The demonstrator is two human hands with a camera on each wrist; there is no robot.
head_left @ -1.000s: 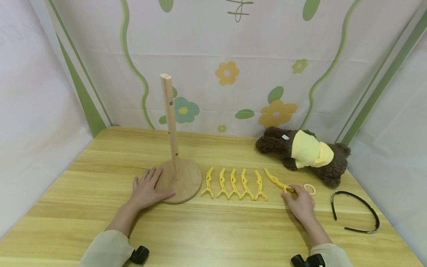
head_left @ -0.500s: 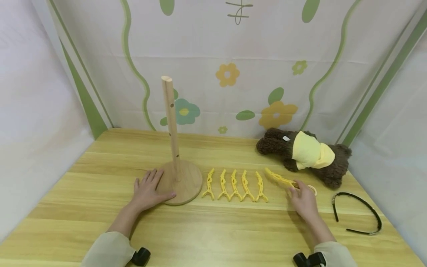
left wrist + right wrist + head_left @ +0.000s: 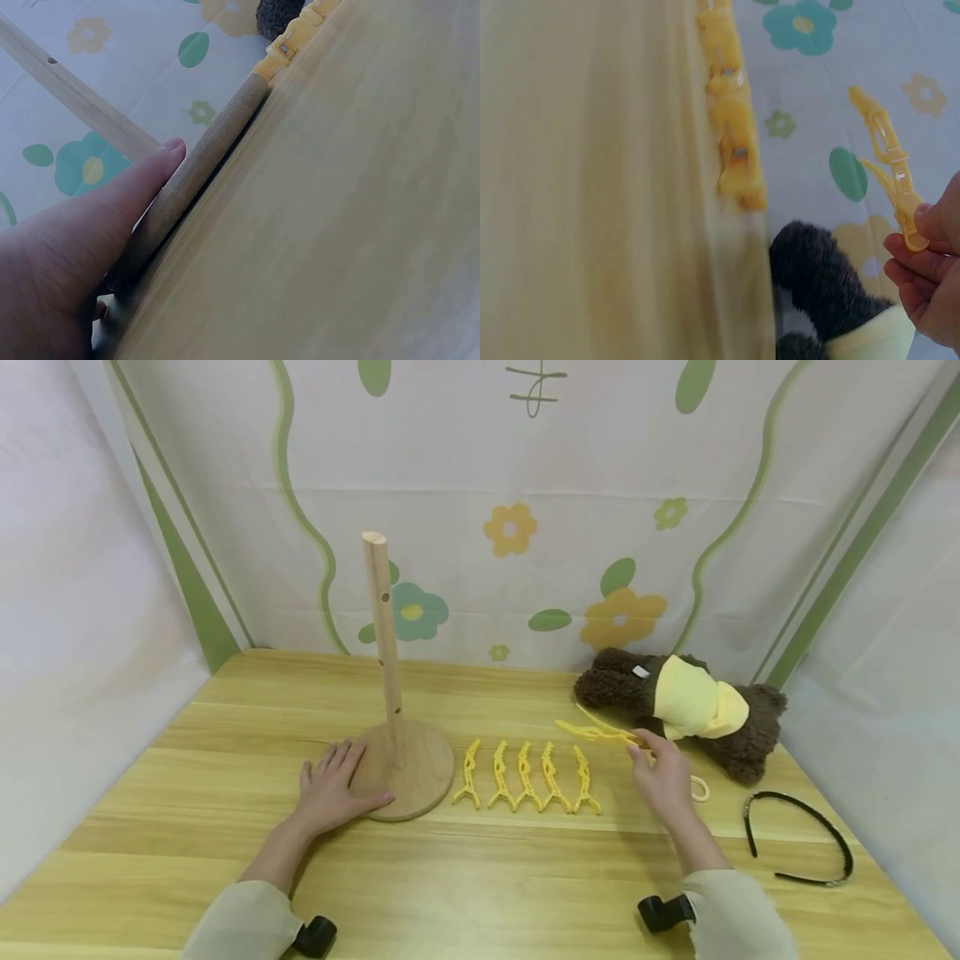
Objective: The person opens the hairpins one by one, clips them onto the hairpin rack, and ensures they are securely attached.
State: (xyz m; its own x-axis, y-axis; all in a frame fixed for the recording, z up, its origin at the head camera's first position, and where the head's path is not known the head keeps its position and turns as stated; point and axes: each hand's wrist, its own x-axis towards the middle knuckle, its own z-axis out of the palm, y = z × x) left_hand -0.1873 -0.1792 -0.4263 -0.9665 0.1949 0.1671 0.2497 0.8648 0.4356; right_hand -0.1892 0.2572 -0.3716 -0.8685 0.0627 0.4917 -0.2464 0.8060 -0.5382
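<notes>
My left hand (image 3: 330, 789) lies with fingers spread at the left rim of a wooden stand's round base (image 3: 423, 768), its thumb resting on top. From that base rises an upright post (image 3: 385, 631) with small dark holes. Above the table to the right, my right hand (image 3: 665, 777) pinches a yellow hair clip (image 3: 597, 733) by its handle end, between thumb and fingers. The clip's two long prongs stand apart, pointing left; the right wrist view also shows this clip (image 3: 900, 176). Several matching yellow hair clips (image 3: 525, 781) form a row between stand and right hand.
A brown plush toy (image 3: 697, 702) in a yellow top lies at the back right. Near the right hand's wrist is a small cream ring (image 3: 700, 789), with a black headband (image 3: 843, 839) farther right. A flower-printed cloth (image 3: 465, 460) hangs behind the wooden table (image 3: 480, 877).
My right hand has lifted the hair clip from the table and carried it up and to the left, and its prongs have spread apart. The left hand stays at the base.
</notes>
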